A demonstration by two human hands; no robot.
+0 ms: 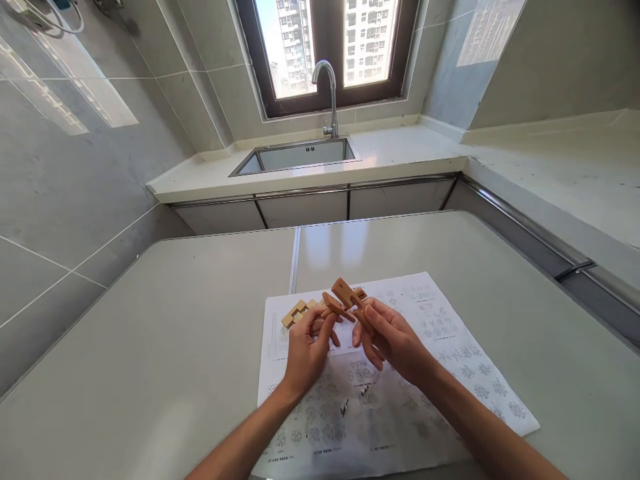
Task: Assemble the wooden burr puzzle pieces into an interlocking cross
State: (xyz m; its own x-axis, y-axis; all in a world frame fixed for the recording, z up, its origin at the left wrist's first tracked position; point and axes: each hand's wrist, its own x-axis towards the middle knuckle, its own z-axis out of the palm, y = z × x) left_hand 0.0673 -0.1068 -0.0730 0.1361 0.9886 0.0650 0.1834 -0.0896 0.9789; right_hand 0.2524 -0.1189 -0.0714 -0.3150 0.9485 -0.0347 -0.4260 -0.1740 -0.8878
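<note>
In the lower middle of the frame, a large white paper sheet printed with small puzzle diagrams (425, 373) lies flat on the pale grey table top (175, 347). On the sheet's upper left part, just left of the hands, rest some light yellow notched wooden puzzle pieces (296, 312); they lie loose, joined to nothing that I can see.

The left hand (306, 352) is a little right of them. Its fingers are curled closed around the lower end of a brown notched wooden bar (336, 307), held above the paper. Just right of it, the right hand (393, 339) pinches with thumb and fingers a second brown wooden bar with a notch (346, 291), the fingers bent and partly closed. The two bars cross and touch each other between the hands, near the centre of the frame. Whether they are already locked together or only pressed one against the other, I cannot tell.

In my judgement the assembling is at an early stage: two bars are being fitted, and the loose yellow pieces are not yet added.

In the upper middle of the frame are a steel sink (300, 155) with a curved chrome tap (330, 93), under a dark-framed window (327, 47).
</note>
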